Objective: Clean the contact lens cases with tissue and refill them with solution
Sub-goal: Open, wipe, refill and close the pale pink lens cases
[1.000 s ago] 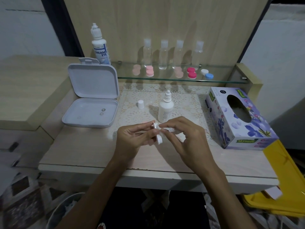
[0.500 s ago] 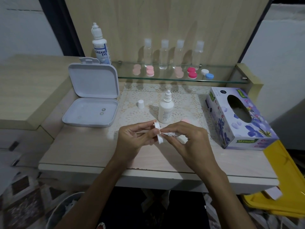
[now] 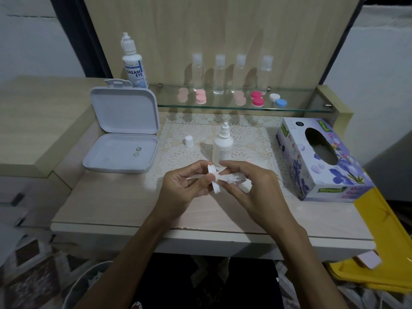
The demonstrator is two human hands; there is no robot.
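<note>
Left hand pinches the white case on edge, right hand grips the twisted tissue against it — best twist gently, reaching each well.

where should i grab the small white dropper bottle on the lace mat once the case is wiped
Grip the small white dropper bottle round its wide straight body, coming from the right side with the right hand. It stands upright and uncapped, so the narrow nozzle is a poor, tippy hold; its cap sits apart to the left.
</note>
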